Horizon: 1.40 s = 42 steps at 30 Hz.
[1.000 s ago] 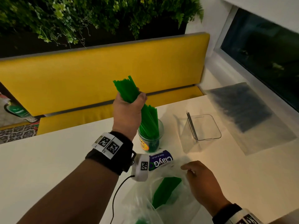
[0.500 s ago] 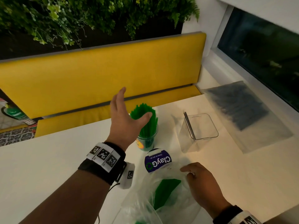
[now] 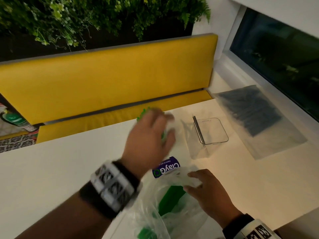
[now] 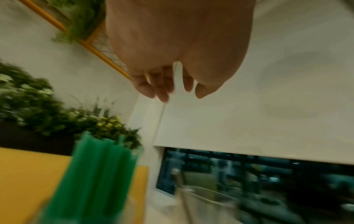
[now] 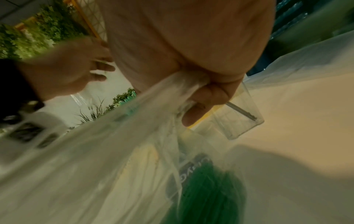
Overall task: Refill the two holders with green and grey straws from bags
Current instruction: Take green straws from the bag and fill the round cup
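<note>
Where the white table meets the seating: a yellow bench [image 3: 107,80] runs along the far edge, with a wall of green plants [image 3: 86,18] above its backrest.
Surface: the white table [image 3: 51,169] is pale and smooth, bare on its left half.
Window side: a dark window [image 3: 276,54] lines the right edge; a flat bag of grey straws [image 3: 250,109] lies beside it on the table.
Clear holder: the square transparent holder [image 3: 209,133] stands between the grey bag and the middle of the table, with a few thin straws against its left wall.
Green holder: a round cup of green straws [image 4: 95,174] stands upright, mostly hidden behind the left hand in the head view.
Left hand: the left hand [image 3: 148,137] hovers over that cup, blurred, fingers loosely spread and apparently holding nothing.
Right hand: the right hand [image 3: 208,192] pinches the bunched mouth of a thin plastic bag [image 3: 155,204], thumb curled over the film.
Bag contents: more green straws lie inside it, near the table's front edge.
Sticker: a purple round label [image 3: 166,167] sits on the table just past the bag.
Open room: the widest free stretch is the table's left side.
</note>
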### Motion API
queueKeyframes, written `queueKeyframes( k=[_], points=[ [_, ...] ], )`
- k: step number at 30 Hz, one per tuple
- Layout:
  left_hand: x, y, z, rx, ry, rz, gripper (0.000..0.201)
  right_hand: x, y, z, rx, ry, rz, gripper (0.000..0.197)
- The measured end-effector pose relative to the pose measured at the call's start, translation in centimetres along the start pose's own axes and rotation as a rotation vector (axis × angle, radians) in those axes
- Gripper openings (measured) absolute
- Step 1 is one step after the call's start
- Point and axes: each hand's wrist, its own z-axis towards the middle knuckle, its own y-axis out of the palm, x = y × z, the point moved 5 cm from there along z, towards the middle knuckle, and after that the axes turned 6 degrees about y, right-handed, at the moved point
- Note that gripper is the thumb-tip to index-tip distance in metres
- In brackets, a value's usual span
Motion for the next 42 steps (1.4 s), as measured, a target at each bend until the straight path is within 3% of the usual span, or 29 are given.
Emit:
queueKeyframes(
  k=[2, 4, 5, 7, 10, 12, 17, 20, 24, 28, 31, 33, 36, 39, 42],
  points=[
    [3.9, 1.9, -4.1, -0.294, -0.023, -0.183, 0.013, -0.4, -0.1, -0.2, 0.019, -0.058, -0.002, 0.032],
    [5.3, 6.1, -9.8, -0.621, -0.271, -0.332, 0.019, -0.9, 0.0, -0.2, 0.032, -0.124, -0.006, 0.031],
    [5.2, 8.1, -12.3, -0.685, -0.412, -0.399, 0.025, -1.1, 0.1, -0.3, 0.029, -0.143, -0.003, 0.031],
    [4.3, 10.9, -15.5, -0.664, -0.592, -0.434, 0.032, -1.2, 0.5, -0.6, 0.026, -0.137, -0.006, 0.036],
    [3.0, 13.9, -18.0, -0.848, -0.716, -0.223, 0.043, -0.9, 1.1, -1.1, 0.038, -0.128, -0.033, 0.034],
    [3.2, 14.5, -18.8, -0.996, -0.722, -0.095, 0.051, -0.5, 1.6, -1.4, 0.026, -0.135, -0.075, 0.033],
    [4.0, 14.3, -18.4, -1.027, -0.572, -0.062, 0.028, 0.1, 1.9, -2.5, 0.034, -0.197, -0.135, 0.034],
    [4.1, 14.1, -18.5, -1.088, -0.597, -0.150, 0.026, 0.7, 1.3, -2.7, 0.081, -0.192, -0.196, 0.031],
    [4.0, 12.5, -17.9, -1.052, -0.646, -0.346, 0.021, 1.4, -0.4, -2.2, 0.187, -0.118, -0.249, 0.034],
    [4.0, 10.0, -16.6, -1.035, -0.615, -0.554, 0.020, 0.7, -0.8, -1.2, 0.145, -0.194, -0.035, 0.049],
    [3.9, 8.4, -15.7, -1.033, -0.660, -0.674, 0.015, 0.3, -0.6, -0.8, -0.011, -0.113, 0.252, 0.048],
    [4.0, 7.5, -15.0, -1.022, -0.643, -0.699, 0.014, 0.7, -0.7, -0.3, 0.003, -0.103, 0.236, 0.046],
    [4.1, 5.6, -12.5, -0.899, -0.580, -0.742, 0.013, 0.9, -0.3, 0.2, 0.087, -0.117, -0.006, 0.042],
    [3.0, 3.7, -9.3, -0.773, -0.551, -0.758, 0.012, -0.8, 0.5, 0.5, 0.056, -0.094, -0.043, 0.035],
    [1.7, 2.4, -7.0, -0.738, -0.527, -0.755, 0.006, -2.6, 0.0, 1.1, 0.061, -0.068, -0.068, 0.045]
  ],
)
